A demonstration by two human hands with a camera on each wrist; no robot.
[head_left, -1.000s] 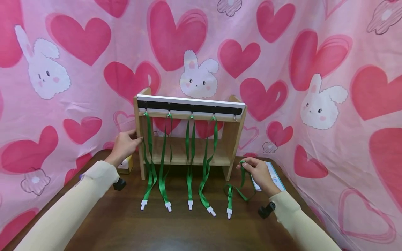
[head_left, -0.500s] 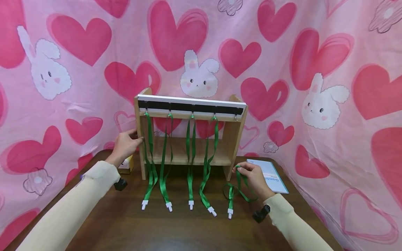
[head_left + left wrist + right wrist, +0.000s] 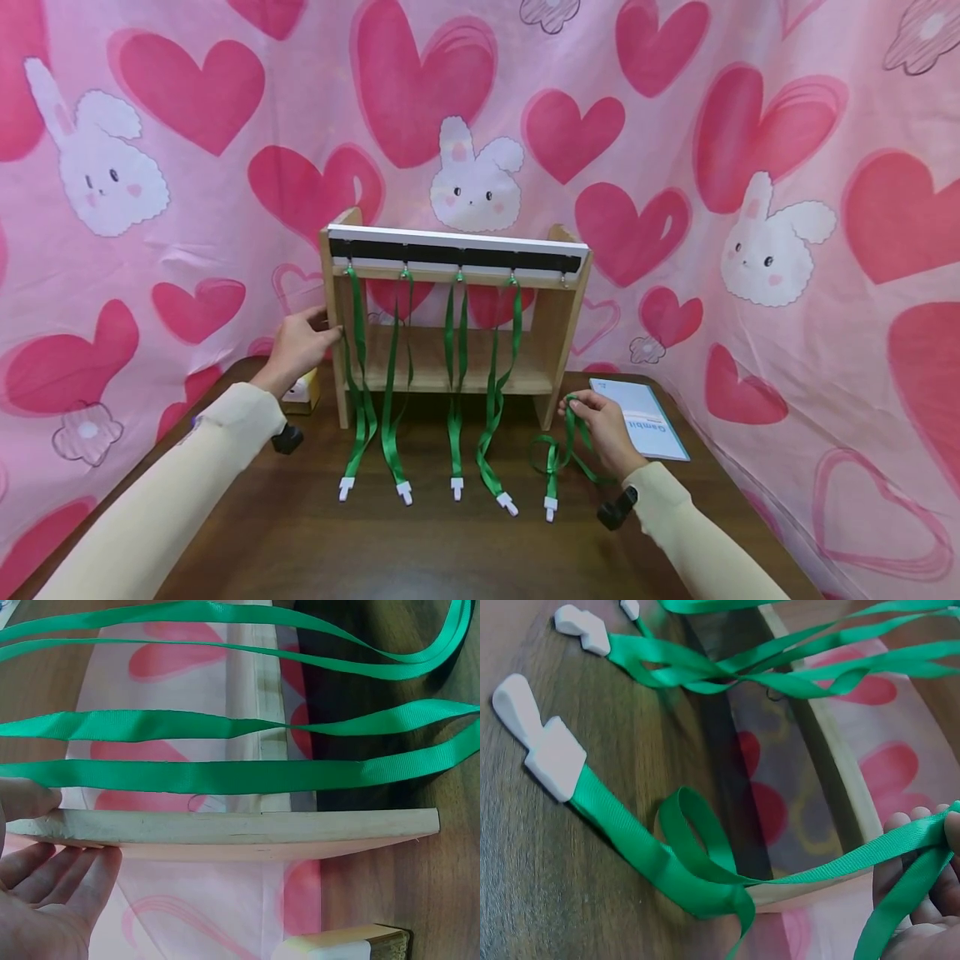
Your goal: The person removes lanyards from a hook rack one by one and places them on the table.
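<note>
My left hand holds the left side panel of a wooden rack, thumb on one face and fingers on the other, as the left wrist view shows. From hooks on the rack's black-and-white front strip hang several green lanyards with white clips. The rightmost hook carries no lanyard. Beside the rack's right leg, my right hand pinches the loop of another green lanyard between thumb and fingers. That lanyard's white clip and a coil of its strap trail low over the table.
A white-and-blue booklet lies on the brown table beyond my right hand. Behind my left wrist stands a small yellow box. Pink cloth with hearts and rabbits surrounds the table at the back and sides.
My right hand has shifted left and slightly down with the lanyard loop, toward the rack's right leg, uncovering more of the booklet. My left hand has stayed on the side panel.
</note>
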